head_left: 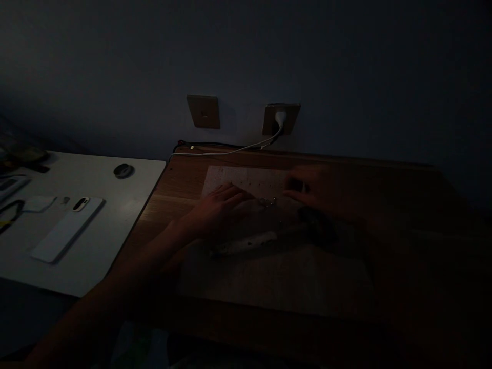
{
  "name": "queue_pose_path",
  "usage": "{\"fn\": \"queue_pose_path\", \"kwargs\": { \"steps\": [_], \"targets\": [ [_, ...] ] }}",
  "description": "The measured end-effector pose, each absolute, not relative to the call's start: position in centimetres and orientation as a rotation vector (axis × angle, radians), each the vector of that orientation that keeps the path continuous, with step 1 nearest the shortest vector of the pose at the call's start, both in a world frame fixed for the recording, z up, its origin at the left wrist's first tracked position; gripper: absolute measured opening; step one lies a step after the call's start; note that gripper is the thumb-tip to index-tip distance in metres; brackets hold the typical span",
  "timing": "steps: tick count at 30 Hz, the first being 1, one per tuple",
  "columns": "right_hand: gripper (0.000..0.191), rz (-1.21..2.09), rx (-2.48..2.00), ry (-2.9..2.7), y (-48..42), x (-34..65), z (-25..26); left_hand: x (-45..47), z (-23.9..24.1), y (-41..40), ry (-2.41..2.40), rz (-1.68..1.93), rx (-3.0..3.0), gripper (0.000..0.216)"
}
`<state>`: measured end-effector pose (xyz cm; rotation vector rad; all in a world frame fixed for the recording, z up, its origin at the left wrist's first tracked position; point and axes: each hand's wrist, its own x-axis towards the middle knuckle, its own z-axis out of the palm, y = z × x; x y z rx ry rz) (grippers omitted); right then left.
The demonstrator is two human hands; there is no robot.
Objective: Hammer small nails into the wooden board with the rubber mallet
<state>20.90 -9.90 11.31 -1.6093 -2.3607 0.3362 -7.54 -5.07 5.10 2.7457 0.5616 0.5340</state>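
Pressing flat, fingers spread, the left hand [221, 207] pins one pale sheet [249, 179] to the brown table [172, 197] at frame centre, likely to steady it. The right hand [313, 190], centre right, is too dim to tell its grip. One pale-handled tool [249, 243] lies just below both hands.

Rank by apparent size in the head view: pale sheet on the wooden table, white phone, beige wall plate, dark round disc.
1. pale rectangular sheet
2. white flat phone
3. beige square wall plate, farther from the camera, so true size unsure
4. dark round disc
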Motion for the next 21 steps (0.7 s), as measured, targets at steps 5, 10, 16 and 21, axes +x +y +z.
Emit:
{"fn": "queue_pose_path", "kwargs": {
  "steps": [5,10,16,21],
  "targets": [
    [0.02,0.029,-1.642,-2.133,-11.5,21.0,14.3,-13.2,4.4,-8.1,0.744,0.531,2.661,0.022],
    [0.024,0.031,-1.435,-2.167,-12.6,21.0,15.8,-18.4,4.1,-12.6,1.183,0.601,2.516,0.026],
    [0.029,0.249,-1.768,-2.061,-15.4,22.5,15.4,-20.5,3.9,-15.6,1.323,0.561,2.563,0.041],
    [0.035,0.114,-1.925,-1.782,-20.5,24.9,11.1,-20.1,2.4,-16.3,1.349,0.564,2.564,0.039]
  ]
}}
